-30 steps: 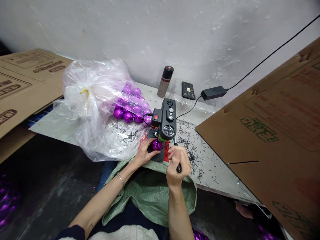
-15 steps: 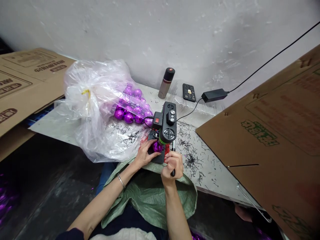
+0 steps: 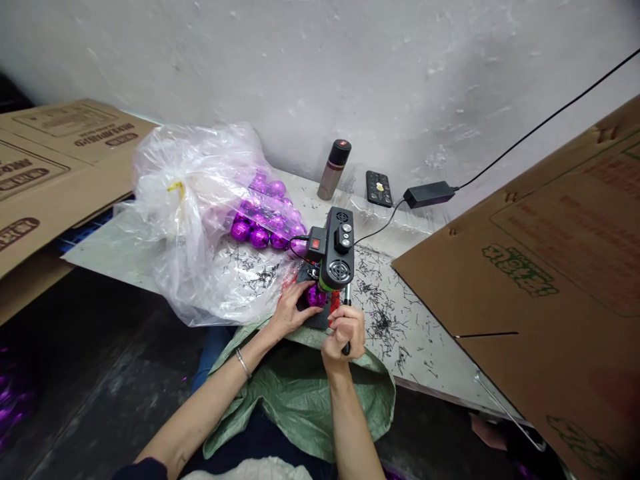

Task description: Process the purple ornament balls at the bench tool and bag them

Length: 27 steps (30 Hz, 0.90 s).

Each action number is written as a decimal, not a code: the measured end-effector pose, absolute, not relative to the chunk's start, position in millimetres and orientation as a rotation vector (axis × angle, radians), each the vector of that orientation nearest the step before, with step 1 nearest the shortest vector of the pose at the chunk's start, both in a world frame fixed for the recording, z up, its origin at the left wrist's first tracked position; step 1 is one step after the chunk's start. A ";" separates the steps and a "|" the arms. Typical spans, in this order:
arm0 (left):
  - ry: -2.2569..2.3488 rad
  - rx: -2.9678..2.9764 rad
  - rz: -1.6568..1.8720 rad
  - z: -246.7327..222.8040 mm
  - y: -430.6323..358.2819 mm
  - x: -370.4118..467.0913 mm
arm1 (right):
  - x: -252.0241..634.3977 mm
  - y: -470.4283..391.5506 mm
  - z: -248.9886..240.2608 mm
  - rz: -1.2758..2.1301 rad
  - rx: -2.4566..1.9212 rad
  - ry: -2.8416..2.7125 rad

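Observation:
A black bench machine [image 3: 339, 250] with a red switch stands at the table's front edge. Under its head sits a shiny purple ball [image 3: 316, 295]. My left hand [image 3: 291, 310] holds that ball from the left, fingers behind it and thumb at its near side. My right hand [image 3: 345, 333] is wrapped round the black grip of the machine's lever [image 3: 347, 293], just right of the ball. More purple balls [image 3: 260, 237] lie in a heap behind and left of the machine, partly under a clear plastic bag [image 3: 200, 200].
Cardboard boxes flank the table, one at the left [image 3: 65, 147] and one at the right [image 3: 540, 280]. A bottle [image 3: 334, 170], a phone [image 3: 379, 189] and a black power adapter [image 3: 429, 194] lie towards the wall. Small black bits [image 3: 383, 323] litter the tabletop. Green cloth [image 3: 300, 393] covers my lap.
The whole view has shifted very slightly. Both hands, the ball and the lever look the same as before.

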<state>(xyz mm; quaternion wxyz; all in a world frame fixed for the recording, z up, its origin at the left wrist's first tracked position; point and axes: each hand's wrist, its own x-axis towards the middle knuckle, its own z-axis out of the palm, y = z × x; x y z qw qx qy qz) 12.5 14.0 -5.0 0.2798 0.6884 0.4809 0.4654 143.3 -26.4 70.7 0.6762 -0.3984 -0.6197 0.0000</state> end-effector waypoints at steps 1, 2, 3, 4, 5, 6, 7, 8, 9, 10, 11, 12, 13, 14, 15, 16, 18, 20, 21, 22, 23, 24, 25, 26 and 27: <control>1.289 1.848 1.247 -5.2 14.2 12.5 | 143.4 -26.3 70.4 0.003 -0.893 -1.394; 1.288 1.852 1.248 -5.5 14.3 12.5 | 143.5 -26.4 70.0 0.005 -0.892 -1.394; 1.289 1.855 1.252 -5.9 14.4 12.5 | 143.7 -26.5 69.6 0.006 -0.894 -1.394; 1.291 1.860 1.256 -6.4 14.5 12.6 | 143.9 -26.6 69.2 0.007 -0.897 -1.393; 1.292 1.864 1.260 -6.9 14.5 12.8 | 144.0 -26.6 68.7 0.007 -0.901 -1.392; 1.291 1.869 1.264 -7.3 14.5 13.0 | 144.0 -26.6 68.2 0.006 -0.903 -1.390; 1.291 1.871 1.268 -7.7 14.5 13.2 | 144.0 -26.5 67.7 0.002 -0.903 -1.387; 1.291 1.871 1.270 -8.0 14.5 13.4 | 143.9 -26.2 67.2 -0.004 -0.902 -1.385; 1.292 1.869 1.269 -8.1 14.4 13.6 | 143.8 -25.9 66.7 -0.011 -0.900 -1.383; 1.295 1.865 1.268 -8.1 14.4 13.7 | 143.7 -25.5 66.3 -0.019 -0.897 -1.382; 1.300 1.861 1.266 -8.0 14.4 13.8 | 143.6 -25.0 65.9 -0.027 -0.895 -1.379; 1.303 1.855 1.262 -7.8 14.5 13.8 | 143.5 -24.5 65.6 -0.033 -0.894 -1.376; 1.304 1.851 1.259 -7.6 14.5 13.8 | 143.4 -24.0 65.3 -0.036 -0.892 -1.375; 1.301 1.847 1.256 -7.3 14.6 13.8 | 143.3 -23.5 65.1 -0.038 -0.888 -1.375; 1.297 1.843 1.254 -7.1 14.6 13.7 | 143.2 -23.1 64.9 -0.040 -0.881 -1.375; 1.291 1.840 1.254 -6.9 14.7 13.6 | 143.1 -22.7 64.7 -0.043 -0.876 -1.375; 1.282 1.837 1.256 -7.0 14.9 13.6 | 142.8 -22.1 64.1 -0.049 -0.870 -1.380; 1.278 1.840 1.263 -7.6 15.2 13.8 | 143.1 -21.5 62.7 -0.059 -0.870 -1.383; 1.278 1.843 1.269 -8.0 15.3 13.8 | 143.5 -21.1 61.6 -0.064 -0.868 -1.388; 1.276 1.848 1.276 -8.5 15.5 13.9 | 144.3 -20.6 60.2 -0.070 -0.862 -1.398; 1.272 1.856 1.283 -8.9 15.6 13.9 | 145.4 -20.1 58.5 -0.076 -0.853 -1.413; 1.267 1.864 1.288 -9.3 15.8 13.9 | 146.6 -19.7 56.8 -0.082 -0.844 -1.433; 1.262 1.872 1.291 -9.6 15.9 13.8 | 147.9 -19.4 55.3 -0.088 -0.836 -1.456; 1.259 1.878 1.293 -9.8 15.9 13.7 | 149.1 -19.4 54.3 -0.093 -0.827 -1.476; 1.258 1.880 1.291 -9.9 16.0 13.5 | 150.0 -19.7 54.3 -0.097 -0.820 -1.492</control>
